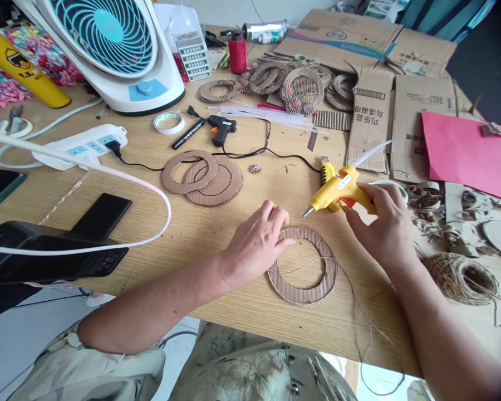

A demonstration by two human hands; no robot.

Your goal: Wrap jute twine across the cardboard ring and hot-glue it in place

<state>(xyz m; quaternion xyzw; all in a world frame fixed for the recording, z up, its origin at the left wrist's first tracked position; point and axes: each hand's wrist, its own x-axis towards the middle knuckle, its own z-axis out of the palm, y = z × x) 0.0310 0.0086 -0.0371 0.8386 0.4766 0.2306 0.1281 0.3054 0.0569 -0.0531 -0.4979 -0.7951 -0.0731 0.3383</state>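
Note:
My left hand (262,236) is closed in a pinch on the end of a thin twine (304,269), over the upper left rim of a corrugated cardboard ring (329,273). The strand runs across the ring's opening and trails right, down over the table's front edge. My right hand (386,223) has its thumb and fingers around the handle of a yellow hot glue gun (332,192). Its nozzle points left and down above the ring, and a clear glue stick (373,154) sticks out of its back. A ball of twine (459,278) lies beside my right forearm.
Further left are another cardboard ring (171,181) and a cardboard disc (229,192). A black glue gun (222,131), a tape roll (168,123) and a power strip (83,147) lie behind. A white cable (150,200) arches across the left. Cardboard sheets (421,122) cover the back right.

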